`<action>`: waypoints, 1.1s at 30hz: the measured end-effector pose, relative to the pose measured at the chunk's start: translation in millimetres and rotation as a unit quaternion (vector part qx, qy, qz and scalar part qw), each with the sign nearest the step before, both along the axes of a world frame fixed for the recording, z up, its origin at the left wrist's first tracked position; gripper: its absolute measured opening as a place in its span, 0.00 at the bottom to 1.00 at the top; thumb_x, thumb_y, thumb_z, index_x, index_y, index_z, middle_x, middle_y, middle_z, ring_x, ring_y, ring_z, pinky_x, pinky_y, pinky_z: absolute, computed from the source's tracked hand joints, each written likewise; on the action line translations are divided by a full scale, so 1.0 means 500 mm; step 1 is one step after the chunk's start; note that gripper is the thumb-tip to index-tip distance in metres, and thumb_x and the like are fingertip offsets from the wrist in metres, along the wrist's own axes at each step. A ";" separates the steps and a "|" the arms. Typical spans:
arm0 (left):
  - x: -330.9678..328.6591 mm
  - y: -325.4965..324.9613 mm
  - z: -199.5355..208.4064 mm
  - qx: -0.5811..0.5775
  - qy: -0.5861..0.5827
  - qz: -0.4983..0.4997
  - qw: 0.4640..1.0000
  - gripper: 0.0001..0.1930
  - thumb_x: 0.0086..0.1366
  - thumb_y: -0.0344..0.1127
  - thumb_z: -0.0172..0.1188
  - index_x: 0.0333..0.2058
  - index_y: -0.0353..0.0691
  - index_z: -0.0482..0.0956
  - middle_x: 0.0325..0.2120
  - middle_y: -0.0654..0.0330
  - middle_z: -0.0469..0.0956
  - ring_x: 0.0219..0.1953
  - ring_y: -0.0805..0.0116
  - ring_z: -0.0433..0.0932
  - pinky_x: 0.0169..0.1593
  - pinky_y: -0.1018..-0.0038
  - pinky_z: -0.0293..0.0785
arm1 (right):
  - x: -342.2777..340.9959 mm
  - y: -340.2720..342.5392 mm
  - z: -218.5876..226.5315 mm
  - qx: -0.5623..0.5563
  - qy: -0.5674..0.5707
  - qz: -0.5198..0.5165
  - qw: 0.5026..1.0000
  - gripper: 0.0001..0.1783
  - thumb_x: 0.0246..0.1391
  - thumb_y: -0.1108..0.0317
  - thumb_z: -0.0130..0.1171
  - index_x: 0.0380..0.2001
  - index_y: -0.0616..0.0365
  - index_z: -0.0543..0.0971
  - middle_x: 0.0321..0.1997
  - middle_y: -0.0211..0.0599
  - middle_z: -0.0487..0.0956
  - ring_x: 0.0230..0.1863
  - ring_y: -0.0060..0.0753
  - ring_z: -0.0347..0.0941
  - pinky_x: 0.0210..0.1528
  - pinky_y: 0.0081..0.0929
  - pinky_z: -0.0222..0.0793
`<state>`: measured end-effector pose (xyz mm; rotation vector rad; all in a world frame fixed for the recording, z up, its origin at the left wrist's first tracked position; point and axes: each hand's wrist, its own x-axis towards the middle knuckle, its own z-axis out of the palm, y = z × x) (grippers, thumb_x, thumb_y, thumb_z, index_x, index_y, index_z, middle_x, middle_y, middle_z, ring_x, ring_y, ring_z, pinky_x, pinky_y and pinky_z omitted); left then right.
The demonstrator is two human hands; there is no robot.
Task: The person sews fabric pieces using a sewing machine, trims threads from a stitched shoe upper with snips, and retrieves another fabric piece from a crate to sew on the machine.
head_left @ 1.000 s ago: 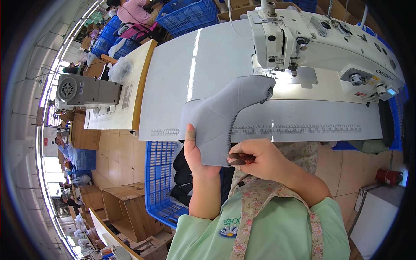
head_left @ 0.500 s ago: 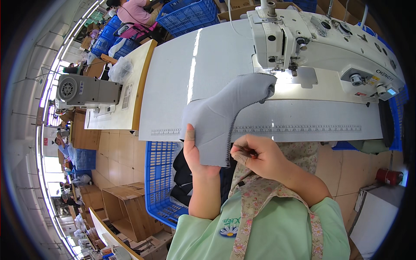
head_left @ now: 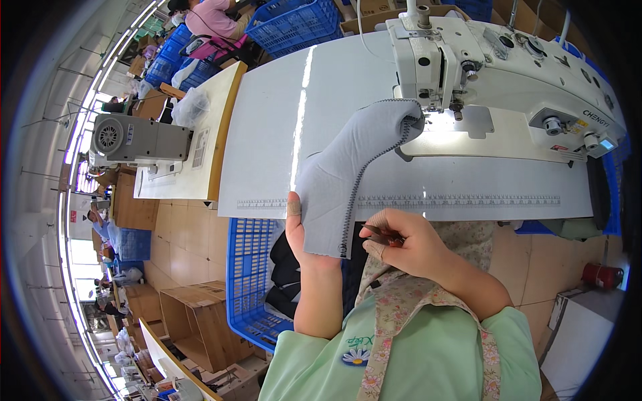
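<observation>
A grey fabric piece [head_left: 331,180] with dark zigzag stitching along its right edge stands up from my left hand [head_left: 297,230]. The left thumb lies on its front, and the other fingers are hidden behind it. Its curled top end reaches near the needle area of the white sewing machine [head_left: 428,63]. Beside the fabric's lower right edge, my right hand [head_left: 411,244] is closed around small dark thread snips [head_left: 382,235]. The snips' points face the stitched edge, a short gap away. Tape wraps some digits of both hands.
Below the table [head_left: 267,127] edge stands a blue basket [head_left: 251,281] with black pieces in it. A ruler strip [head_left: 461,200] runs along the table front. Another machine [head_left: 140,137] is at left, with a cardboard box [head_left: 200,321] lower down. A person in pink [head_left: 210,17] sits far off.
The fabric piece has turned slightly, showing more of its stitched edge and curled top. Its lower end has shifted a little left. The snips' blades now show more clearly in my right hand.
</observation>
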<state>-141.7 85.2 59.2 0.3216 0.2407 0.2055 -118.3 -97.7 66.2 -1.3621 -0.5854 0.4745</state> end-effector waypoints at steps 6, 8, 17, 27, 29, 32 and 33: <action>0.003 0.000 -0.004 0.002 0.012 0.005 1.000 0.27 0.69 0.47 0.47 0.55 0.27 0.67 0.53 0.45 0.71 0.55 0.49 0.71 0.60 0.54 0.65 | -0.004 0.003 -0.007 0.005 0.004 0.004 1.000 0.14 0.50 0.74 0.64 0.41 0.63 0.76 0.33 0.27 0.78 0.28 0.10 0.66 0.31 0.13 0.65; 0.000 0.006 -0.010 0.008 0.019 0.011 1.000 0.27 0.69 0.48 0.46 0.55 0.28 0.67 0.54 0.45 0.71 0.55 0.49 0.71 0.60 0.54 0.65 | -0.006 0.003 -0.005 0.007 0.004 0.004 1.000 0.15 0.50 0.74 0.64 0.42 0.62 0.76 0.34 0.27 0.78 0.29 0.11 0.66 0.32 0.13 0.66; 0.001 0.021 -0.025 -0.066 0.000 0.011 0.998 0.29 0.69 0.49 0.45 0.58 0.29 0.63 0.56 0.42 0.67 0.57 0.46 0.69 0.60 0.51 0.64 | -0.010 -0.009 -0.017 0.014 -0.076 -0.024 0.997 0.23 0.47 0.74 0.66 0.49 0.59 0.76 0.31 0.32 0.77 0.29 0.20 0.71 0.32 0.19 0.70; -0.003 0.016 -0.011 -0.100 -0.041 0.005 0.994 0.29 0.69 0.48 0.47 0.58 0.28 0.62 0.57 0.41 0.66 0.58 0.45 0.67 0.62 0.50 0.63 | -0.011 -0.014 -0.009 -0.038 -0.283 -0.047 0.957 0.27 0.40 0.70 0.69 0.48 0.57 0.78 0.23 0.32 0.76 0.22 0.32 0.73 0.25 0.27 0.69; -0.004 0.015 -0.007 -0.099 -0.045 0.010 0.994 0.29 0.69 0.47 0.48 0.58 0.28 0.63 0.57 0.41 0.66 0.58 0.45 0.67 0.61 0.50 0.63 | -0.011 -0.013 -0.009 -0.044 -0.288 -0.051 0.955 0.26 0.40 0.70 0.69 0.48 0.56 0.78 0.23 0.31 0.75 0.22 0.32 0.73 0.25 0.27 0.69; -0.004 0.013 -0.002 -0.090 -0.065 0.006 0.994 0.29 0.68 0.47 0.49 0.57 0.28 0.63 0.57 0.41 0.67 0.58 0.45 0.67 0.62 0.51 0.63 | -0.011 -0.012 -0.010 -0.053 -0.329 -0.058 0.941 0.26 0.39 0.69 0.68 0.47 0.56 0.79 0.22 0.30 0.75 0.21 0.31 0.72 0.24 0.28 0.68; -0.004 0.013 0.000 -0.096 -0.072 0.005 0.993 0.29 0.68 0.47 0.49 0.57 0.28 0.63 0.57 0.42 0.67 0.58 0.45 0.67 0.62 0.51 0.63 | -0.012 -0.013 -0.009 -0.060 -0.345 -0.065 0.934 0.26 0.39 0.68 0.68 0.46 0.55 0.79 0.22 0.29 0.74 0.21 0.30 0.72 0.24 0.27 0.68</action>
